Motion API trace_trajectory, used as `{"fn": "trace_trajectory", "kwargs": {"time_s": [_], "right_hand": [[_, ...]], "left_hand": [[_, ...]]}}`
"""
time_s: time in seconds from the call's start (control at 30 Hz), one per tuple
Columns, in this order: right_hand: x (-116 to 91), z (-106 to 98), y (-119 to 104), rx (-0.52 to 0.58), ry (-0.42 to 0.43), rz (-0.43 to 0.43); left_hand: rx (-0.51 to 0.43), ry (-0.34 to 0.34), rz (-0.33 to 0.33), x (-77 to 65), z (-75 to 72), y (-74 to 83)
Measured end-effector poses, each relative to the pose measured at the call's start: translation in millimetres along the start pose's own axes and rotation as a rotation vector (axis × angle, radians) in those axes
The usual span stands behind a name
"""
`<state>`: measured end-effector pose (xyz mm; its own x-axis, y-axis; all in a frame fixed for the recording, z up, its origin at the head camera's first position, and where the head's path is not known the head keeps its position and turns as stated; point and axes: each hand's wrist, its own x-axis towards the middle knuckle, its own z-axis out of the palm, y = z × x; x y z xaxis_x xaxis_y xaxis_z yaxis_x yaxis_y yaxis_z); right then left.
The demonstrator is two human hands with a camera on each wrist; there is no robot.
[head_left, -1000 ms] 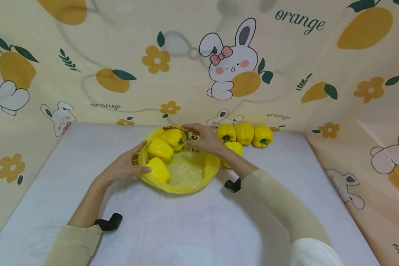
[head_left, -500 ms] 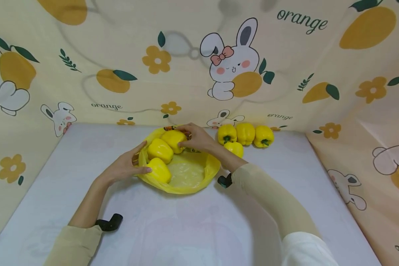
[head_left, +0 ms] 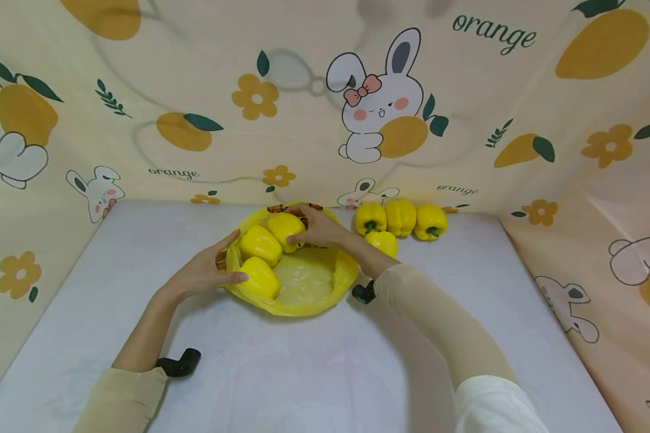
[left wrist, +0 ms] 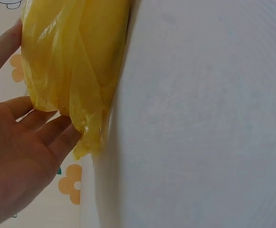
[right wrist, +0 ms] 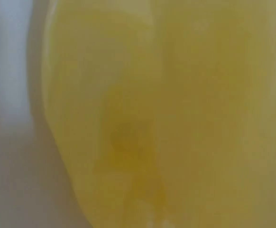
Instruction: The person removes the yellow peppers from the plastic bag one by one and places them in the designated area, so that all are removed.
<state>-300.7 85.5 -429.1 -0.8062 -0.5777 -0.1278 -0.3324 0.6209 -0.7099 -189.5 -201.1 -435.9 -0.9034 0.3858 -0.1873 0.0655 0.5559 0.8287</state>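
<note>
A yellow plastic bag (head_left: 303,310) lies with its mouth spread wide on the table, several yellow bell peppers inside along its left side. My left hand (head_left: 206,270) grips the bag's left side, thumb over the rim against the nearest bell pepper (head_left: 261,278). In the left wrist view its fingers (left wrist: 57,135) bend against the outside of the bag (left wrist: 76,61). At the back of the bag my right hand (head_left: 316,228) holds the rear bell pepper (head_left: 283,228), thumb in front, other fingertips partly hidden. The right wrist view is blurred, filled by yellow bag film (right wrist: 176,118).
Several yellow bell peppers (head_left: 401,218) stand at the back right, one (head_left: 381,242) partly behind my right forearm. A printed cloth (head_left: 292,138) rises behind the white table (head_left: 314,373). Each wrist carries a black camera mount (head_left: 180,363).
My right hand has moved left from the bag's back rim onto the rear bell pepper, which has turned so that its stem end is hidden. The left hand has stayed in place.
</note>
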Motion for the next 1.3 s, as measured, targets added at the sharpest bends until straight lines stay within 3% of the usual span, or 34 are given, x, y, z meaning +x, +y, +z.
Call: {"fn": "trace_trajectory", "kwargs": {"time_s": [0.3,0.67,0.9,1.3], "right_hand": [[-9,-3,-2,-0.048,0.028,-0.019],[-29,-13,-5,0.111,0.145,-0.056],[-45,-22,-8,0.149,0.221,-0.055],[-81,-41,-1,0.217,0.326,-0.035]], "left_hand": [[0.010,-0.003,-0.008,1.9,2.1,1.5],[0.032,-0.004,-0.016,3.4,3.2,2.3],[0.048,-0.002,-0.044,3.6,2.9,3.2],[0.032,0.000,-0.028,-0.5,1.7,4.1]]}}
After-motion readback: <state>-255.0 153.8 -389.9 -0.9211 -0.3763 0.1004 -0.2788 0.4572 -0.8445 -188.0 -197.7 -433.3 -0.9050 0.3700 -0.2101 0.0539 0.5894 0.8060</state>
